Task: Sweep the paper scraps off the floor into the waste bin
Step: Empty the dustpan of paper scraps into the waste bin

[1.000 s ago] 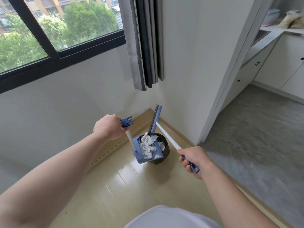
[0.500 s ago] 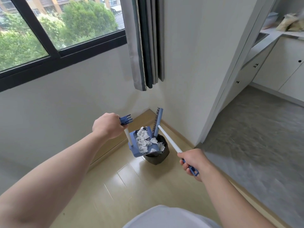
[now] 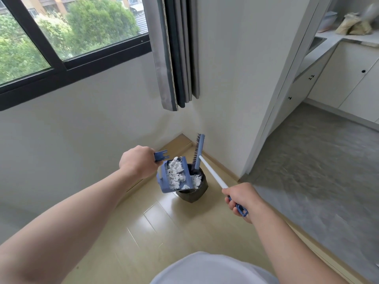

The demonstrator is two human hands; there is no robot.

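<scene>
My left hand [image 3: 139, 161] curls round the handle of the blue plastic dustpan [image 3: 163, 181], tilted over the dark round waste bin [image 3: 190, 194]. The crumpled white paper scraps [image 3: 175, 171] heaped in it look feather-light and should slide freely. The stiff white-poled blue broom [image 3: 213, 175] is gripped at its end by my right hand [image 3: 242, 198].

The pale wooden floor [image 3: 164, 232] carries the black waste bin [image 3: 192, 193].

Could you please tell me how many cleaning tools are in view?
2: the dustpan, held by the left hand over the bin, and the broom, held by the right hand.
</scene>
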